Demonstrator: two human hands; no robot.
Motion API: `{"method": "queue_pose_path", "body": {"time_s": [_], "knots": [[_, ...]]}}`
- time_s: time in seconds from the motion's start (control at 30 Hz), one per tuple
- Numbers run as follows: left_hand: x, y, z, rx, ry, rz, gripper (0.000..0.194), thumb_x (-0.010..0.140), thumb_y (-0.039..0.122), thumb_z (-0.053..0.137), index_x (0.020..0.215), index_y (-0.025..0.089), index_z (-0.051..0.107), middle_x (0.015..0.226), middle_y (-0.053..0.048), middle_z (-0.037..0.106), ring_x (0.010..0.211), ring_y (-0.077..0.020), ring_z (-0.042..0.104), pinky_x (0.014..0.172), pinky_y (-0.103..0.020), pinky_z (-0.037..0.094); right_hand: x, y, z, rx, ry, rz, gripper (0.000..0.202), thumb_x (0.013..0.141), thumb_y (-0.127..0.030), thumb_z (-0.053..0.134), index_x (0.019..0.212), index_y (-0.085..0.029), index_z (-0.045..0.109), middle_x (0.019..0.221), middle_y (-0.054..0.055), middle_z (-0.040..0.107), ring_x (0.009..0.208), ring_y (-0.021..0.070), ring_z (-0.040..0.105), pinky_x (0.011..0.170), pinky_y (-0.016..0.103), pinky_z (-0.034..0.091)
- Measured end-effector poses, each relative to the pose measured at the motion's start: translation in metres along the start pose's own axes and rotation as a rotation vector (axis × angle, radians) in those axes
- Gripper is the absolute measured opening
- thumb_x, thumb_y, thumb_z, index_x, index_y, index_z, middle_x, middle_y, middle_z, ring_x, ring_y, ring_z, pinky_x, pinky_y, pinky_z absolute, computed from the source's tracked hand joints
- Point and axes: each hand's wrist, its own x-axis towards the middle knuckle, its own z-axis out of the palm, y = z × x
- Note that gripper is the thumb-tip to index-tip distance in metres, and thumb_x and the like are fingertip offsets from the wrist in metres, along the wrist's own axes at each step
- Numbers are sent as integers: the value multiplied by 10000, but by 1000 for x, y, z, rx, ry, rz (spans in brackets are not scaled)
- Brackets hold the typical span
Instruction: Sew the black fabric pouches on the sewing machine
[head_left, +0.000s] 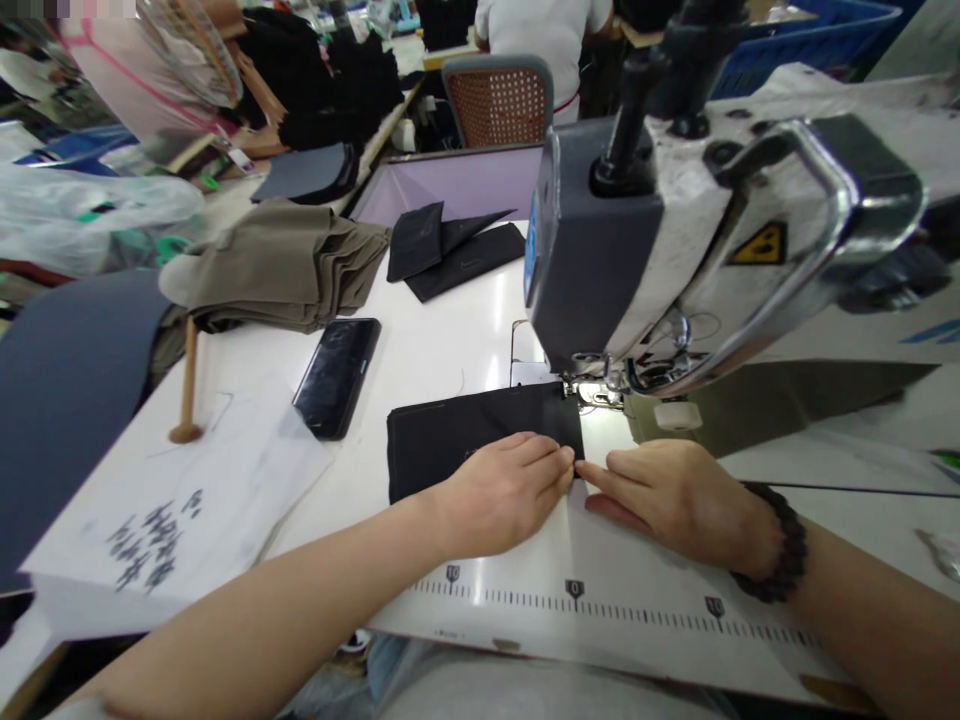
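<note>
A flat black fabric piece [435,440] lies on the white sewing table, its far right corner close to the lit presser foot [596,393] of the sewing machine [600,240]. My left hand [510,490] rests over the near edge of the fabric, fingers closed and gripping it by the near right corner. Meeting it there, my right hand [667,495] has its fingertips pinched at the same corner. A dark beaded bracelet [787,545] circles my right wrist. Part of the fabric is hidden under my left hand.
Left of the fabric lie a black phone [337,378], a wooden stick [187,390] and a marked white sheet [172,500]. Behind are stacked olive fabric pieces [277,260] and folded black pieces [457,250]. A printed ruler [517,597] runs along the front edge. A person sits beyond a chair [499,100].
</note>
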Motion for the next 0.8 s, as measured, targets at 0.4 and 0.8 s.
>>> {"method": "queue_pose_path", "body": {"time_s": [0.4,0.8], "knots": [[-5,1,-1,-77,-84,-68,298,901,134,298,1015,24,550,1047,-124,584,1026,-204,518,920,-317,435,1,-4,-1,-28,28,37,308,898,-277,340,887,-137,614,554,-16,508,465,107,451,450,283,261],[1,-16,5,-22,-81,-78,364,916,132,211,1034,13,534,1079,-123,573,1054,-175,506,963,-288,400,7,0,2,-75,-24,189,441,913,-391,240,980,-150,602,604,3,565,478,93,507,446,252,284]]}}
